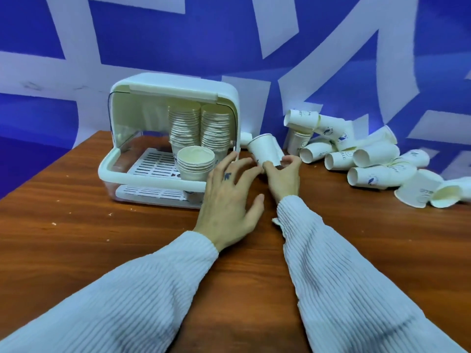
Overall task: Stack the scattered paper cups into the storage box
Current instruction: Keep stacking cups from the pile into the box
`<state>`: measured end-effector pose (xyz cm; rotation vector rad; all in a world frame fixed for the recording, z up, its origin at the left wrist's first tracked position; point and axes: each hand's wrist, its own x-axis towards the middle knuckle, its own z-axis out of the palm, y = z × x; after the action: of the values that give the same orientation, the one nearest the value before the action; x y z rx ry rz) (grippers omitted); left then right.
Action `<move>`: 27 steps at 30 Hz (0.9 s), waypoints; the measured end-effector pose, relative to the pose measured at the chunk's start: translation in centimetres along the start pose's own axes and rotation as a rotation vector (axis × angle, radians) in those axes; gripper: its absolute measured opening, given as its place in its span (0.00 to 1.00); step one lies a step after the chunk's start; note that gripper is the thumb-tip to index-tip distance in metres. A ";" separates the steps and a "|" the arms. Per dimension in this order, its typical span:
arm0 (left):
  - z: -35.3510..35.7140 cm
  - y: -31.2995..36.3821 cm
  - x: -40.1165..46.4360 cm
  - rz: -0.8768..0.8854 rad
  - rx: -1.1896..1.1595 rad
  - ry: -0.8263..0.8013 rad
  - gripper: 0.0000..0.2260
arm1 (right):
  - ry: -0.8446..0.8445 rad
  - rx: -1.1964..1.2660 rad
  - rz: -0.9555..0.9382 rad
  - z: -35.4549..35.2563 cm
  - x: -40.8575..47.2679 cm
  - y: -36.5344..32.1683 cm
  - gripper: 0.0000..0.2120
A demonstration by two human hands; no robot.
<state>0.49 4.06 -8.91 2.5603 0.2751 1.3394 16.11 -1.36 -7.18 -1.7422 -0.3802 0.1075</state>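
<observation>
A white storage box (pixel 142 174) with its lid swung up stands on the wooden table. Inside it are two tall stacks of paper cups (pixel 200 128) and a short stack (pixel 195 163) in front. My right hand (pixel 283 175) pinches the bottom of a tilted white paper cup (pixel 263 149) just right of the box. My left hand (pixel 229 197) hovers beside it with fingers spread, fingertips close to the cup and the box's right edge. Scattered paper cups (pixel 369 159) lie in a heap at the right.
The wooden table (pixel 76 225) reaches to the front and left. A blue and white wall (pixel 229 47) rises right behind the box and the cup heap. A small scrap of paper (pixel 276 221) lies by my right sleeve.
</observation>
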 end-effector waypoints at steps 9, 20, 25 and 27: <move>-1.5 1.1 0.0 -0.182 -0.300 0.095 0.27 | -0.097 0.543 -0.050 -4.0 -5.3 0.2 0.24; -3.5 0.8 1.3 -0.580 -0.860 0.166 0.38 | -0.668 0.932 0.130 -6.0 -7.8 0.0 0.43; -4.5 -0.3 2.0 -0.664 -0.785 0.266 0.28 | -0.653 0.856 0.122 -6.3 -8.5 -0.3 0.35; -5.5 -0.6 2.4 -0.655 -0.735 0.349 0.27 | -0.632 0.881 0.112 -6.2 -8.6 -0.7 0.34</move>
<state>-2.75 5.94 -4.18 1.4549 0.5105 1.2817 9.62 -9.69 -6.35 -0.8183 -0.5786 0.7955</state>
